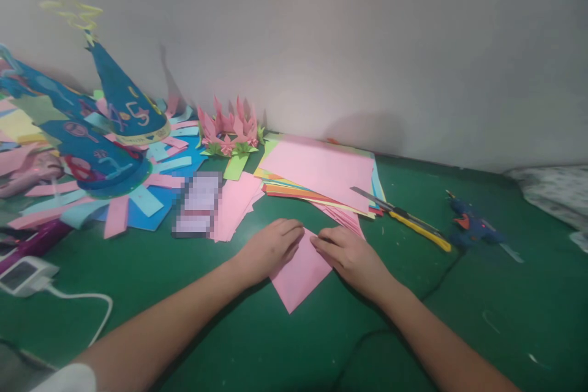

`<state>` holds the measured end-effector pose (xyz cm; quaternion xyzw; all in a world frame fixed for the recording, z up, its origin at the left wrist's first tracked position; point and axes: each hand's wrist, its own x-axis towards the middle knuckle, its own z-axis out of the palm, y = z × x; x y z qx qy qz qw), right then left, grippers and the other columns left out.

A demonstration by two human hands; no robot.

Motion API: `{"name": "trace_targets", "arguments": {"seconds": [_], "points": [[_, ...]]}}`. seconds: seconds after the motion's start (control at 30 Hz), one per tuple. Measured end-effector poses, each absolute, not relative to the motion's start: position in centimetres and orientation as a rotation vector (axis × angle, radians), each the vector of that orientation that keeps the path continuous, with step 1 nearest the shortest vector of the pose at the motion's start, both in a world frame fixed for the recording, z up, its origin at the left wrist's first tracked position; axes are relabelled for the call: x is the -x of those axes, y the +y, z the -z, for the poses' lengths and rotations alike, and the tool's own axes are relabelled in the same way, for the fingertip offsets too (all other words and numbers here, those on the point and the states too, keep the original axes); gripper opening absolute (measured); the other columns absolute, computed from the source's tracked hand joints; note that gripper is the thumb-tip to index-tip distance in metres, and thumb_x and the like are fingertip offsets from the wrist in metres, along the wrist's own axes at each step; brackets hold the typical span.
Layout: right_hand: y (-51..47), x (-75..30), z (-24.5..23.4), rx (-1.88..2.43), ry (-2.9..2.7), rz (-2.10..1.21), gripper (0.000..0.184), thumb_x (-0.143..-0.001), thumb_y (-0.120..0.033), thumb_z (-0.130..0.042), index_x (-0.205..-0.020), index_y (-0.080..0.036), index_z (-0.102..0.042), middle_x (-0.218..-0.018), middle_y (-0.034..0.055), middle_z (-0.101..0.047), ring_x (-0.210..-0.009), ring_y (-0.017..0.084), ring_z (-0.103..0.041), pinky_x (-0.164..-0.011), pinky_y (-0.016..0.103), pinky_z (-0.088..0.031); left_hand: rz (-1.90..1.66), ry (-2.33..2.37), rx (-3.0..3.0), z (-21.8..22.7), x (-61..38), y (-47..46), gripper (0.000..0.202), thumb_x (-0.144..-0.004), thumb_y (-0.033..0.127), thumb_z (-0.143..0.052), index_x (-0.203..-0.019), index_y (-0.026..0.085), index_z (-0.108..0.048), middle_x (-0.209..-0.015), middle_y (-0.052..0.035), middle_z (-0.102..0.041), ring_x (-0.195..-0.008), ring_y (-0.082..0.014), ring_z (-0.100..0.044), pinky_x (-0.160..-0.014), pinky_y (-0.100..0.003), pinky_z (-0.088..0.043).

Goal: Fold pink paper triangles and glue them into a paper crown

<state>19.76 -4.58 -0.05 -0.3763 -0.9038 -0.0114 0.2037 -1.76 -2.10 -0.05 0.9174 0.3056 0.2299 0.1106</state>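
Observation:
A sheet of pink paper (301, 272) lies on the green table with one corner pointing toward me. My left hand (273, 248) rests on its upper left side, fingers curled and pressed onto the paper near the far corner. On the opposite side, my right hand (351, 257) has its thumb and fingers closed at the paper's upper right edge. The fingertips of both hands are close together at the far corner, with a small gap between them. The fingers hide part of the paper's edges.
Behind my hands lies a stack of coloured paper (321, 162) with a yellow utility knife (418, 229) against its right. A blue glue gun (478, 226) is farther right. On the left are a pink paper crown (229, 128), blue cone hats (124, 95), a pixelated phone (197, 205) and a white charger (27, 275).

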Motion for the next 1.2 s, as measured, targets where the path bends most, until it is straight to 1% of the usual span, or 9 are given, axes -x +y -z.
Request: {"name": "trace_targets", "arguments": {"seconds": [0.2,0.4,0.53,0.77,0.97,1.07,1.2], "points": [[-4.5,-19.8,0.2,1.049,-2.555,0.031,0.026,-0.094,-0.02,-0.039,-0.102,-0.018,-0.063,-0.091,0.0079,-0.062,-0.076,0.015,-0.052,-0.068,0.028,-0.043,-0.612,0.906,-2.734,0.1,1.7,-2.1,0.023,-0.092,0.017,-0.041,-0.11,0.012,-0.054,-0.11,-0.01,-0.058,-0.1,-0.0194,-0.054,-0.089,-0.034,-0.049],[-4.4,-20.0,0.5,1.05,-2.563,0.018,0.024,-0.094,-0.02,-0.04,-0.103,-0.018,-0.063,-0.091,0.0074,-0.062,-0.077,0.016,-0.051,-0.068,0.028,-0.042,-0.523,0.906,-2.805,-0.1,1.6,-2.1,0.021,-0.093,0.016,-0.04,-0.107,0.01,-0.055,-0.106,-0.0103,-0.057,-0.099,-0.0206,-0.052,-0.087,-0.035,-0.049],[-4.3,-20.1,0.4,1.041,-2.569,0.0,0.023,-0.094,-0.02,-0.041,-0.104,-0.018,-0.062,-0.091,0.0073,-0.062,-0.08,0.016,-0.052,-0.069,0.029,-0.043,-0.491,0.916,-2.845,-0.2,1.5,-2.1,0.02,-0.093,0.016,-0.039,-0.104,0.011,-0.055,-0.102,-0.0095,-0.056,-0.096,-0.0205,-0.051,-0.085,-0.036,-0.048],[-4.4,-19.9,-0.1,1.028,-2.544,0.005,0.021,-0.093,-0.018,-0.043,-0.1,-0.018,-0.063,-0.088,0.0063,-0.062,-0.074,0.015,-0.052,-0.066,0.027,-0.041,-0.488,0.938,-2.808,-0.1,1.5,-2.2,0.02,-0.094,0.017,-0.038,-0.105,0.012,-0.054,-0.099,-0.0094,-0.055,-0.097,-0.0204,-0.05,-0.084,-0.035,-0.048],[-4.3,-19.9,-0.1,1.033,-2.559,0.009,0.022,-0.093,-0.019,-0.042,-0.102,-0.019,-0.062,-0.089,0.0067,-0.062,-0.075,0.016,-0.052,-0.067,0.028,-0.041,-0.473,0.938,-2.808,-0.2,1.5,-2.2,0.019,-0.093,0.016,-0.038,-0.104,0.012,-0.054,-0.098,-0.0095,-0.055,-0.096,-0.0205,-0.05,-0.084,-0.036,-0.048],[-4.3,-19.9,-0.3,1.023,-2.57,0.002,0.025,-0.094,-0.02,-0.039,-0.1,-0.018,-0.063,-0.086,0.0067,-0.061,-0.073,0.015,-0.051,-0.065,0.028,-0.042,-0.462,0.917,-2.825,-0.2,1.5,-2.2,0.019,-0.094,0.016,-0.038,-0.104,0.013,-0.053,-0.099,-0.009,-0.055,-0.095,-0.0201,-0.05,-0.082,-0.035,-0.048],[-4.3,-19.8,-0.6,1.004,-2.579,-0.04,0.025,-0.094,-0.019,-0.038,-0.101,-0.016,-0.063,-0.087,0.0079,-0.062,-0.076,0.016,-0.053,-0.067,0.029,-0.044,-0.428,0.917,-2.845,-0.3,1.5,-2.2,0.019,-0.094,0.015,-0.037,-0.104,0.014,-0.054,-0.098,-0.0091,-0.055,-0.094,-0.02,-0.05,-0.081,-0.034,-0.048]]}}
